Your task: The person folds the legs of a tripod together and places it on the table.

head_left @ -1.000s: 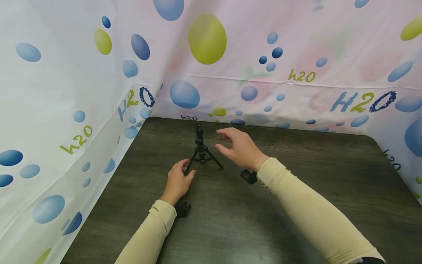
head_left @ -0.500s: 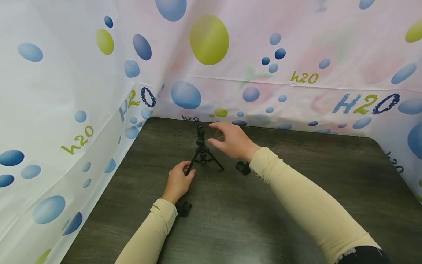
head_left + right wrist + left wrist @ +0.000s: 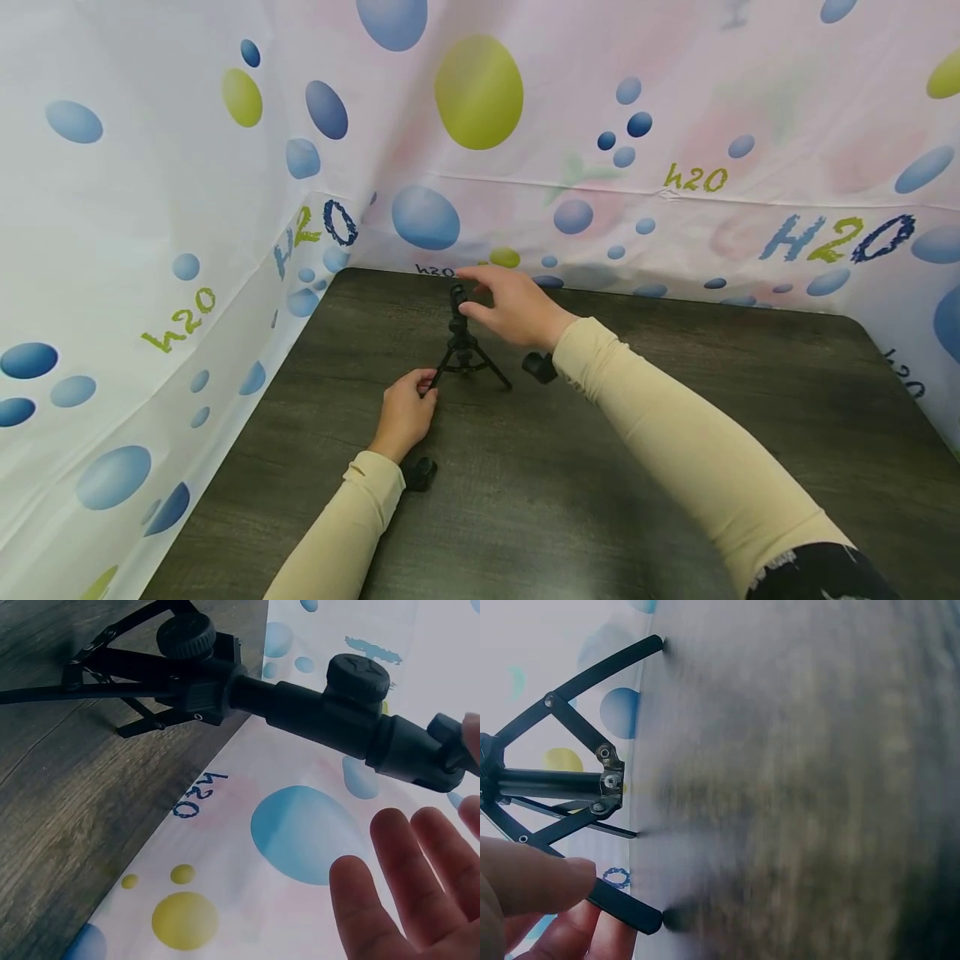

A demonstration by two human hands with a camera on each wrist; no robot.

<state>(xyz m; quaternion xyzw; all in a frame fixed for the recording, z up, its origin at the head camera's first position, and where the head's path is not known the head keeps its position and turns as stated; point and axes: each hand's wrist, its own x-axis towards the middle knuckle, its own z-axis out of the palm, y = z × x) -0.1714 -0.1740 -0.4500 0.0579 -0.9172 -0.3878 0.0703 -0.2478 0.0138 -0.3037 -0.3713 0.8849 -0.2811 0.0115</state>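
Head: tripod point(image 3: 461, 340) upright, far-left on table point(image 3: 600, 467); your L hand point(image 3: 405, 414) grips its near-left leg point(image 3: 442, 367), your R hand point(image 3: 519, 307) at its top, released. L wrist: thumb point(image 3: 547, 881) & fingers point(image 3: 613, 939) pinch leg. R wrist: fingers extended; thumb contact can't tell.

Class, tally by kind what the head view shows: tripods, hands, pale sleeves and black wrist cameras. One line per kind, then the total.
Tripod: 1
Hands: 2
Pale sleeves: 2
Black wrist cameras: 2
Total: 7
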